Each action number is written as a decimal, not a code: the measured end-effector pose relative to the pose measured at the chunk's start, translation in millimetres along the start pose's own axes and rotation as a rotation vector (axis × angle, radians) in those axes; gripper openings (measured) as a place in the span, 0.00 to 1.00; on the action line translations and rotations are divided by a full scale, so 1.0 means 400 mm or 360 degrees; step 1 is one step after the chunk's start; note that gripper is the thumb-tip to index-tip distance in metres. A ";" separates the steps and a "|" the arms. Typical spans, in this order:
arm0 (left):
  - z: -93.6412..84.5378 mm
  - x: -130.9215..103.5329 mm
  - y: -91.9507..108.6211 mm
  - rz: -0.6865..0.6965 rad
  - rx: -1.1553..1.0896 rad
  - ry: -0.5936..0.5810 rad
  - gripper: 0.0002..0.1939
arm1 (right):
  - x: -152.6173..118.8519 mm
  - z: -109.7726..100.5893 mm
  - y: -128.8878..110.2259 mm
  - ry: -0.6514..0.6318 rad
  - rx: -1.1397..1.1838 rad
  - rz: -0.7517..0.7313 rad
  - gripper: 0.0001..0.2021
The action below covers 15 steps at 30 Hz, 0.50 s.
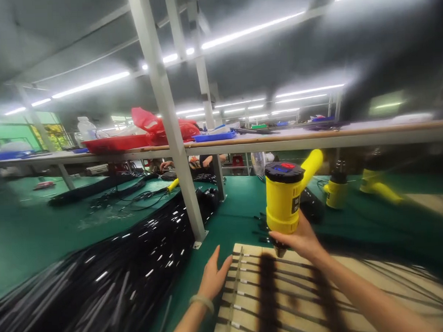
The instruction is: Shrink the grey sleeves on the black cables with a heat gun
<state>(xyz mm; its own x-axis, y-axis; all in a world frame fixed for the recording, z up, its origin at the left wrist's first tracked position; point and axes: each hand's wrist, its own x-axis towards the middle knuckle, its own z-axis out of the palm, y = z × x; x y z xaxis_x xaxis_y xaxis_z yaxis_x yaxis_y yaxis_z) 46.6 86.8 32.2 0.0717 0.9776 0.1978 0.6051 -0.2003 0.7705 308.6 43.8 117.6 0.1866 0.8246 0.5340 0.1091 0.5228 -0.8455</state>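
Note:
A yellow heat gun [282, 202] with a black cap is gripped in my right hand [303, 238], its nozzle pointing down at a wooden board [293, 301]. Dark scorch bands cross the board, and several black cables [249, 270] with white ends lie across it in rows. My left hand [212, 275] is at the board's left edge, thumb and fingers apart, holding nothing. A pale band circles the left wrist. Part of the right hand's grip is hidden behind the heat gun.
A large bundle of black cables [111, 261] covers the green bench on the left. A metal post [170, 109] rises beside it to a shelf with a red tray [116, 143] and a blue tray [214, 136]. Another yellow heat gun [336, 192] stands at right. A person's hands show behind.

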 end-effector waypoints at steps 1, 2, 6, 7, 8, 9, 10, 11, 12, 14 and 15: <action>0.015 0.005 -0.025 -0.0066 -0.0045 -0.0118 0.38 | 0.008 0.003 0.016 0.0047 -0.0011 0.0006 0.29; 0.027 0.010 -0.043 -0.0095 -0.0065 -0.0182 0.38 | 0.015 0.006 0.032 0.0076 -0.0012 0.0014 0.28; 0.056 0.026 -0.073 -0.0113 -0.0107 -0.0271 0.36 | 0.033 0.017 0.087 0.0113 0.0052 0.0022 0.29; 0.060 0.028 -0.074 -0.0107 -0.0125 -0.0280 0.35 | 0.036 0.020 0.101 0.0121 0.0059 0.0023 0.29; 0.064 0.029 -0.074 -0.0094 -0.0136 -0.0295 0.34 | 0.038 0.023 0.114 0.0125 0.0062 0.0026 0.29; 0.067 0.029 -0.073 -0.0077 -0.0136 -0.0319 0.34 | 0.039 0.025 0.128 0.0127 0.0062 0.0032 0.28; 0.069 0.029 -0.070 -0.0061 -0.0124 -0.0346 0.33 | 0.040 0.027 0.140 0.0135 0.0059 0.0042 0.28; 0.070 0.029 -0.067 -0.0052 -0.0101 -0.0380 0.33 | 0.040 0.029 0.151 0.0141 0.0056 0.0055 0.28; 0.071 0.028 -0.064 -0.0052 -0.0070 -0.0413 0.33 | 0.040 0.030 0.160 0.0152 0.0058 0.0066 0.29; 0.070 0.028 -0.056 -0.0067 -0.0026 -0.0466 0.33 | 0.039 0.031 0.174 0.0170 0.0060 0.0076 0.30; 0.070 0.027 -0.052 -0.0074 -0.0013 -0.0485 0.33 | 0.038 0.030 0.178 0.0177 0.0053 0.0081 0.30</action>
<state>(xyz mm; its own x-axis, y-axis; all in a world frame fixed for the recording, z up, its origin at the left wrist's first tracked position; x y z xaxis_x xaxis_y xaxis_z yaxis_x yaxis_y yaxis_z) 56.8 103.5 1.4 0.2794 0.9598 -0.0279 0.6070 -0.1540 0.7796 307.4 96.3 65.8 0.2983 0.8223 0.4847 0.0645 0.4893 -0.8697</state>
